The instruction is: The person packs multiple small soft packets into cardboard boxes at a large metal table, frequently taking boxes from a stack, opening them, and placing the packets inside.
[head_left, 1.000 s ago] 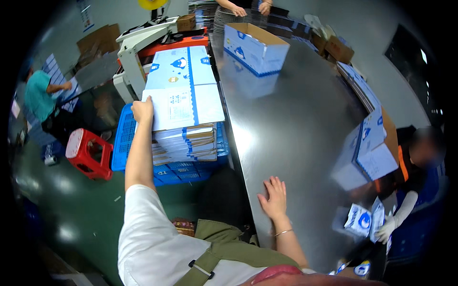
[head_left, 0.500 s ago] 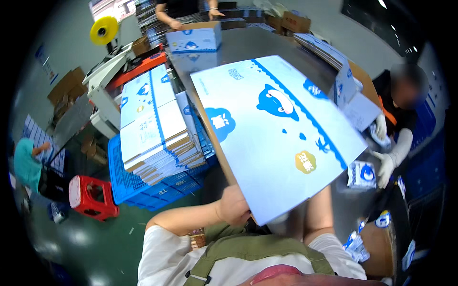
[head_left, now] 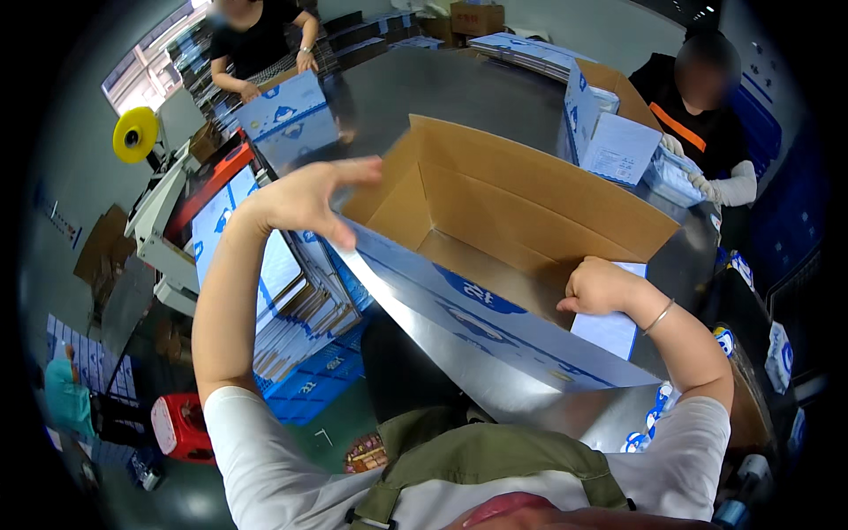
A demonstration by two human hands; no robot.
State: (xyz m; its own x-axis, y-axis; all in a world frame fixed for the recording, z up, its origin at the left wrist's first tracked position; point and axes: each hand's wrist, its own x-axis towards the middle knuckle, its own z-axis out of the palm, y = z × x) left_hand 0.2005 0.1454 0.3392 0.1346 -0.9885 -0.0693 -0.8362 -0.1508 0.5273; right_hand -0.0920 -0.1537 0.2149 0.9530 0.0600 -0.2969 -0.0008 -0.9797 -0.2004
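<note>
The left hand spreads wide, empty, at a blue-and-white rectangular cardboard box; the right hand curls there, hold unclear.

The box is pale blue with darker blue printing outside and plain brown inside. It is open-topped, its long side slanting along the table's near edge; whether its bottom is closed is unclear.

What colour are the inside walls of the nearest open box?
The open box is plain brown inside, seen best in the head view.
</note>
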